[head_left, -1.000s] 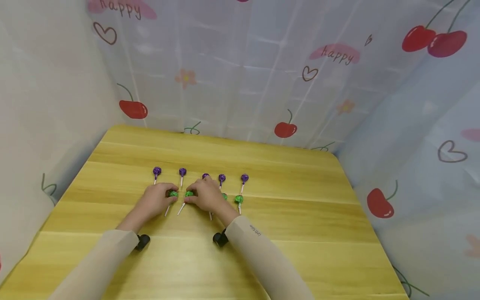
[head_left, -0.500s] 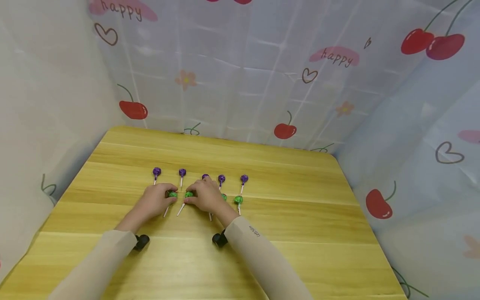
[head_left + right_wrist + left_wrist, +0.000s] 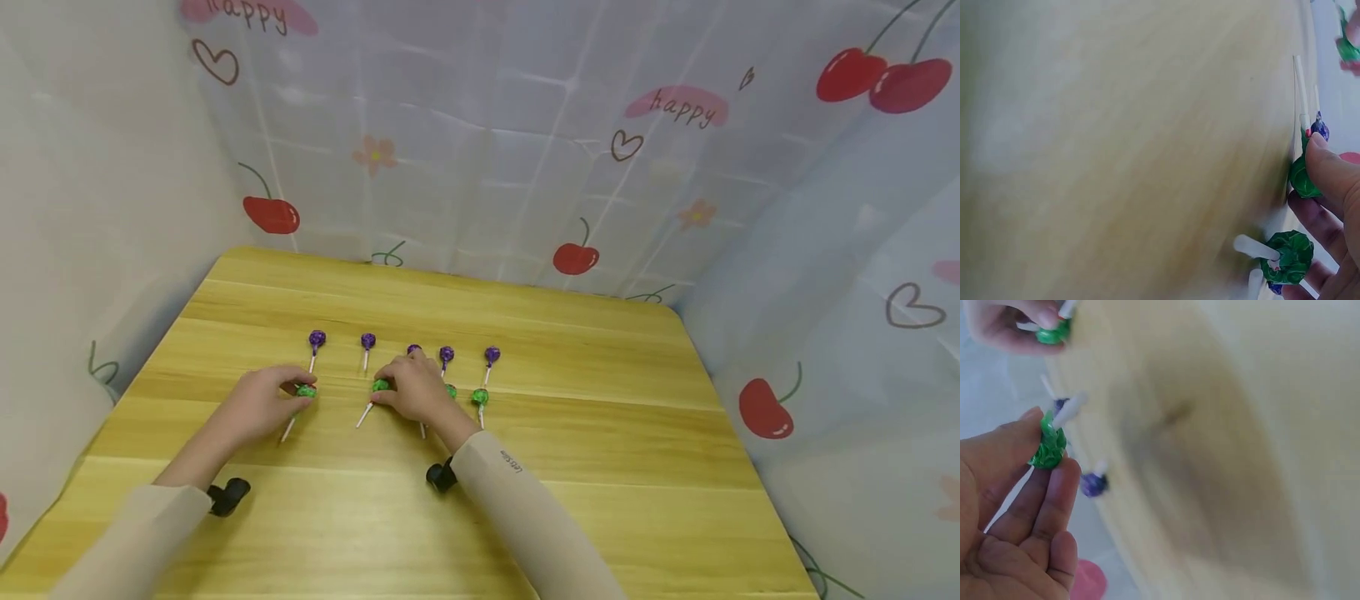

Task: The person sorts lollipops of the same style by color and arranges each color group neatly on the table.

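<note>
My left hand (image 3: 262,402) pinches a green-wrapped lollipop (image 3: 305,391) by its head, just below the leftmost purple lollipop (image 3: 317,339). In the left wrist view this green lollipop (image 3: 1050,447) sits between thumb and fingertips, its white stick pointing away. With thumb and fingers my right hand (image 3: 416,390) holds another green lollipop (image 3: 381,386), whose stick slants toward me. The right wrist view shows the thumb on the neck of that green lollipop (image 3: 1304,178). Beneath the same hand lies a further green lollipop (image 3: 1291,256), partly hidden from above.
Several purple lollipops form a row behind the hands, among them one (image 3: 368,341) left of the right hand and one (image 3: 492,355) at the right end. Another green lollipop (image 3: 480,397) lies right of the right hand. A printed curtain (image 3: 465,167) borders the wooden table (image 3: 600,433).
My left hand has moved left with its green lollipop, away from the right hand. The right hand keeps its place on the other green lollipop.
</note>
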